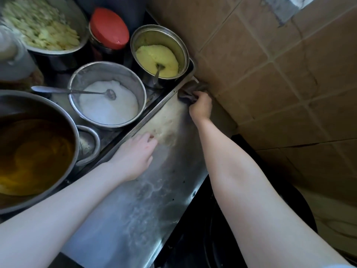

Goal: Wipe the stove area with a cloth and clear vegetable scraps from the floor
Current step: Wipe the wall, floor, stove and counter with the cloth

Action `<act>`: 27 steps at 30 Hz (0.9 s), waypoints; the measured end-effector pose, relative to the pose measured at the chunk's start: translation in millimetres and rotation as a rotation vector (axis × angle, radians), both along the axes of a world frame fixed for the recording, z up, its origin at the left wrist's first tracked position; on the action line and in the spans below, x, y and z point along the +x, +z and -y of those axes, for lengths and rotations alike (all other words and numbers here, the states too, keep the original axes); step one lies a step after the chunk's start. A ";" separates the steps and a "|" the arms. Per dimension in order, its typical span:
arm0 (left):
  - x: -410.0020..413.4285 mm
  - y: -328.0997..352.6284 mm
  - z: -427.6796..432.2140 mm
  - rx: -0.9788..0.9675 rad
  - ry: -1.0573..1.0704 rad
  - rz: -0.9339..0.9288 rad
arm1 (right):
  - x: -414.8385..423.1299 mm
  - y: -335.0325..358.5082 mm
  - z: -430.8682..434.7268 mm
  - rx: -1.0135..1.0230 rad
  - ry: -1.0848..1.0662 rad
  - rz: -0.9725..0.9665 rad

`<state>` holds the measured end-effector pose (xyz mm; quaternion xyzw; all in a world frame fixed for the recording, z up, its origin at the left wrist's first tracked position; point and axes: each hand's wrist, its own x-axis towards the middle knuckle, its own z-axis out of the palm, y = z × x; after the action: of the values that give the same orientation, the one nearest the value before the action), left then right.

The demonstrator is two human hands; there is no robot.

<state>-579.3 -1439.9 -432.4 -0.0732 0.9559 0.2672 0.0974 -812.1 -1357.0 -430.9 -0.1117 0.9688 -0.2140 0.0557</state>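
Observation:
My right hand [201, 108] grips a dark grey cloth [188, 92] bunched at the far corner of the steel counter surface [146, 206], where it meets the tiled wall. My left hand [135, 155] lies flat on the steel with fingers straight, touching the edge of a metal tray [154, 111]. A pale smear shows on the steel between the two hands. The floor and any vegetable scraps are out of sight.
The tray holds a pot of white powder with a spoon [108, 105], a pot of yellow paste [158, 59], a red-lidded jar [109, 26] and a large pot of orange liquid [34, 151]. A bowl of chopped vegetables [42, 26] stands behind. A dark stove [202, 238] lies at the right.

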 end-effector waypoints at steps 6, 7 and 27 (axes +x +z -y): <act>1.8 0.4 -2.7 -0.008 -0.032 -0.001 | -6.0 1.0 -7.0 0.073 0.199 0.040; 3.5 0.4 -3.5 -0.007 -0.039 0.005 | -6.6 1.9 -8.9 0.082 0.211 0.047; 66.4 13.0 -2.2 -0.043 -0.024 0.016 | 173.5 -11.3 -49.6 0.095 0.139 0.053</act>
<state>-512.9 -1437.7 -419.4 -0.0661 0.9614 0.2448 0.1066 -638.6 -1307.4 -442.2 -0.1704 0.9660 -0.1662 0.1012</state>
